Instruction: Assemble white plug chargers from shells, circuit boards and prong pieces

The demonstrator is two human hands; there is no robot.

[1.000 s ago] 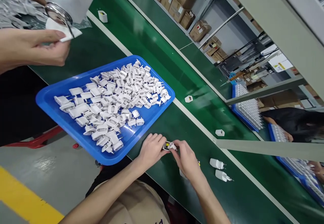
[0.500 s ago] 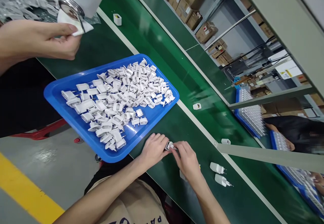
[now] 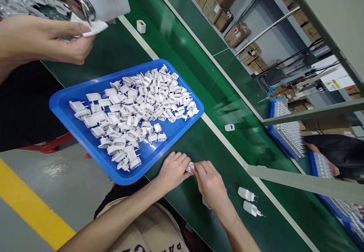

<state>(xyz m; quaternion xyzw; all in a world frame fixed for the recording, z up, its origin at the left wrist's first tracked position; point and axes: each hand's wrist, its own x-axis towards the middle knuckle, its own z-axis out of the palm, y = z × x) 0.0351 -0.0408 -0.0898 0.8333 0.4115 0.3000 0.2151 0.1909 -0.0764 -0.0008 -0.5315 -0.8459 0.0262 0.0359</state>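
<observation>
My left hand (image 3: pixel 174 173) is closed around a small white plug adapter (image 3: pixel 190 167) above the green bench. My right hand (image 3: pixel 211 181) pinches the adapter's other end with its fingertips, which partly hide it. Under my right wrist, another white piece (image 3: pixel 206 203) shows only in part. Two white plug adapters with pins, one here (image 3: pixel 246 194) and one here (image 3: pixel 251 208), lie to the right. Left of my hands sits a blue tray (image 3: pixel 106 174) heaped with small white plug pieces (image 3: pixel 133 121).
A co-worker's hands (image 3: pixel 65 41) at upper left hold a white part with a chrome ring (image 3: pixel 81 5). White housings (image 3: pixel 229 127) lie along the green strip (image 3: pixel 196 68). A metal bar (image 3: pixel 301 181) crosses at right, near blue trays of pins (image 3: pixel 284 126) and another person.
The housings on the green strip have shifted right and down; one is now mostly behind the metal bar. My hands stay together on the adapter. The co-worker's white part has moved slightly right.
</observation>
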